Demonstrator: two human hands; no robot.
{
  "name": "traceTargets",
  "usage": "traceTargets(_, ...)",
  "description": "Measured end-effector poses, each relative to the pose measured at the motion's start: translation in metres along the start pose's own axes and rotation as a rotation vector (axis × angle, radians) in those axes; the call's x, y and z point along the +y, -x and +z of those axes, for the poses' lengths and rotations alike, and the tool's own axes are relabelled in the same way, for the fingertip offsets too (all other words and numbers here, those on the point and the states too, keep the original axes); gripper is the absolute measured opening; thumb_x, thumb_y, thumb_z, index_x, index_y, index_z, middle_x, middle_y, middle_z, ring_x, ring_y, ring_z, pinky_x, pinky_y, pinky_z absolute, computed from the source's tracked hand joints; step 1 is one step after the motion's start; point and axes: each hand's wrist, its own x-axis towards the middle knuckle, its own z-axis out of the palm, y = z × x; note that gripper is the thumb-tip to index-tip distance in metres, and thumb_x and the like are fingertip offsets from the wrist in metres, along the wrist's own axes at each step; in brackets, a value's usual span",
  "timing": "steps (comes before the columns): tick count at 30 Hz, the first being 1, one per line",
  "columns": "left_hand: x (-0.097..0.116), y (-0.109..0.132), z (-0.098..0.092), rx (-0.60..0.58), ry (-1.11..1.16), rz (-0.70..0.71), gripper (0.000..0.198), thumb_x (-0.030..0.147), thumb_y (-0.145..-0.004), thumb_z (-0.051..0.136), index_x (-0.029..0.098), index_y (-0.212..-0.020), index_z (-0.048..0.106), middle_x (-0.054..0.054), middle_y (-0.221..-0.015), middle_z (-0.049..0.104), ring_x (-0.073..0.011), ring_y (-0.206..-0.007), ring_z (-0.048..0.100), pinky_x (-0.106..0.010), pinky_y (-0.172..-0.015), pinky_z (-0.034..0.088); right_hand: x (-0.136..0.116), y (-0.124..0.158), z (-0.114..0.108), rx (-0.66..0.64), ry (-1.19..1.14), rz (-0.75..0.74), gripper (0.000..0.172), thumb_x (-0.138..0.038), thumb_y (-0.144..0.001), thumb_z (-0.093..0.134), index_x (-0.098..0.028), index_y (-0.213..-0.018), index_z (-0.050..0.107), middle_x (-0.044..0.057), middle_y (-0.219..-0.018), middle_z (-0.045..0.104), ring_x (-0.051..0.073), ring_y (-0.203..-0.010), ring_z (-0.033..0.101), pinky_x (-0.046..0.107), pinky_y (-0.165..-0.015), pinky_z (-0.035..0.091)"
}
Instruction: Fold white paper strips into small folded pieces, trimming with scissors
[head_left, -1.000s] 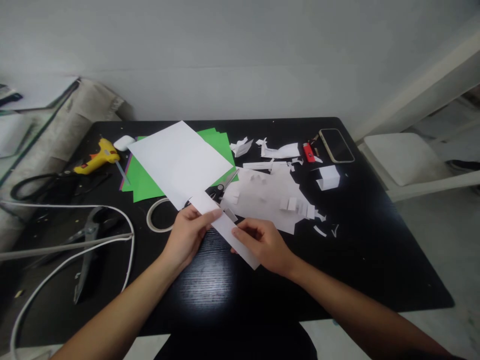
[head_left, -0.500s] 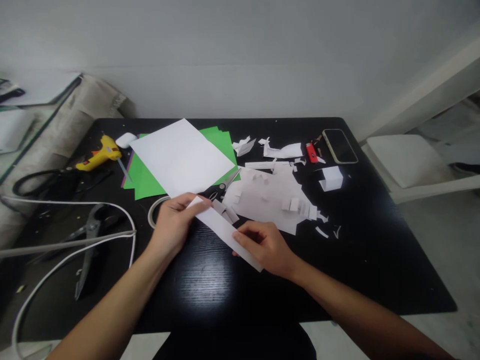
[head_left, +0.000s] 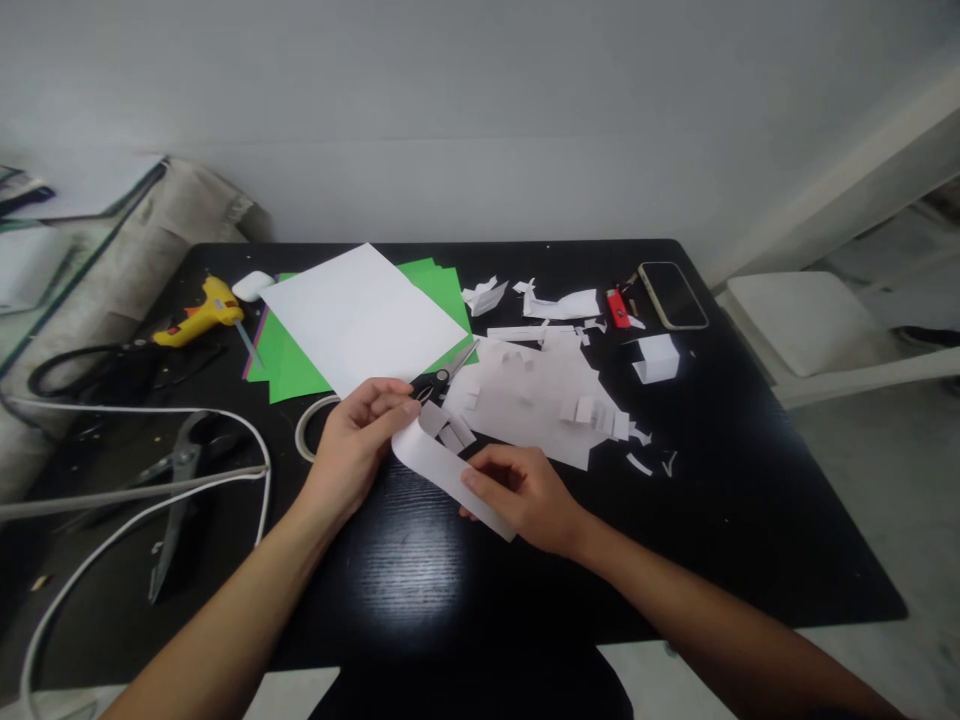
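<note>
A white paper strip (head_left: 442, 470) is held between both hands above the black table. My left hand (head_left: 360, 435) pinches its far end, which curls upward and over. My right hand (head_left: 529, 495) grips the strip near its lower end, thumb on top and fingers underneath. Just beyond the left hand lie black-handled scissors (head_left: 444, 376), blades pointing away to the right, their handles partly hidden. Small folded paper pieces (head_left: 454, 432) sit behind the strip. A roll of tape (head_left: 304, 430) is partly covered by the left hand.
White paper (head_left: 360, 320) lies on green sheets (head_left: 300, 375). Left are a yellow glue gun (head_left: 214, 305), pliers-like metal tool (head_left: 176, 510) and white cable (head_left: 259, 430). Right are a scrap-strewn sheet (head_left: 525, 400), folded paper (head_left: 656, 358), red lighter (head_left: 618, 308) and phone (head_left: 673, 295).
The strip was nearly flat; its far end now bends into a curl at my left hand. My right hand keeps its grip, and the view has shifted slightly.
</note>
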Motion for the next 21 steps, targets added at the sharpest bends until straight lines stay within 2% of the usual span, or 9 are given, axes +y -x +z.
traceTargets(3, -0.001, 0.001, 0.002, -0.042, 0.027, -0.039, 0.033, 0.027, -0.070, 0.092, 0.017, -0.096, 0.073, 0.001, -0.073, 0.070, -0.0096, -0.059, 0.061, -0.018, -0.055, 0.047, 0.000, 0.001, 0.000, -0.032, -0.057, 0.004, 0.024, -0.039, -0.091, 0.072, -0.015, -0.094, 0.073, 0.005, -0.078, 0.075, 0.019, -0.067, 0.073, 0.030, -0.064, 0.058)
traceTargets(6, -0.004, 0.002, 0.006, -0.099, -0.007, -0.042, 0.027, 0.025, -0.071, 0.092, 0.016, -0.089, 0.073, 0.002, -0.071, 0.068, -0.0092, -0.060, 0.060, -0.018, -0.057, 0.046, -0.001, 0.002, 0.000, -0.056, -0.059, -0.021, 0.023, -0.039, -0.089, 0.075, -0.017, -0.095, 0.072, 0.005, -0.084, 0.075, 0.020, -0.073, 0.074, 0.031, -0.068, 0.058)
traceTargets(9, -0.008, 0.005, 0.008, -0.147, -0.131, 0.002, 0.021, 0.026, -0.076, 0.089, 0.017, -0.086, 0.073, 0.002, -0.069, 0.066, -0.0099, -0.061, 0.058, -0.019, -0.059, 0.045, -0.002, 0.001, -0.001, -0.070, -0.032, -0.010, 0.021, -0.039, -0.091, 0.073, -0.018, -0.092, 0.071, 0.004, -0.081, 0.075, 0.020, -0.072, 0.073, 0.031, -0.068, 0.057)
traceTargets(12, -0.008, 0.007, 0.006, -0.208, -0.278, 0.061, 0.018, 0.030, -0.081, 0.085, 0.019, -0.092, 0.076, 0.000, -0.075, 0.068, -0.0127, -0.067, 0.060, -0.022, -0.063, 0.046, -0.003, 0.000, -0.003, -0.055, 0.052, -0.005, 0.019, -0.036, -0.093, 0.070, -0.018, -0.087, 0.072, 0.003, -0.078, 0.074, 0.018, -0.071, 0.069, 0.029, -0.066, 0.053)
traceTargets(15, -0.003, 0.007, 0.002, -0.320, -0.433, 0.059, 0.020, 0.034, -0.085, 0.080, 0.020, -0.099, 0.077, -0.002, -0.081, 0.071, -0.0154, -0.070, 0.061, -0.025, -0.064, 0.046, -0.003, -0.003, -0.006, -0.075, 0.134, -0.021, 0.017, -0.032, -0.093, 0.069, -0.017, -0.086, 0.075, 0.002, -0.080, 0.073, 0.016, -0.072, 0.065, 0.027, -0.066, 0.049)
traceTargets(18, 0.001, 0.008, 0.000, -0.461, -0.634, 0.059, 0.011, 0.031, -0.087, 0.076, 0.020, -0.089, 0.078, -0.002, -0.079, 0.071, -0.0162, -0.070, 0.062, -0.026, -0.063, 0.045, -0.004, -0.004, -0.008, -0.124, 0.195, -0.013, 0.018, -0.030, -0.093, 0.069, -0.016, -0.082, 0.075, 0.000, -0.074, 0.070, 0.014, -0.068, 0.059, 0.026, -0.065, 0.044)
traceTargets(21, 0.002, 0.010, 0.000, -0.591, -0.748, 0.073, 0.007, 0.022, -0.086, 0.071, 0.019, -0.081, 0.075, -0.002, -0.081, 0.073, -0.0176, -0.077, 0.066, -0.027, -0.071, 0.049, -0.003, -0.003, -0.009, -0.155, 0.264, 0.006, 0.020, -0.031, -0.093, 0.069, -0.016, -0.081, 0.076, 0.000, -0.072, 0.069, 0.013, -0.065, 0.057, 0.026, -0.063, 0.042)
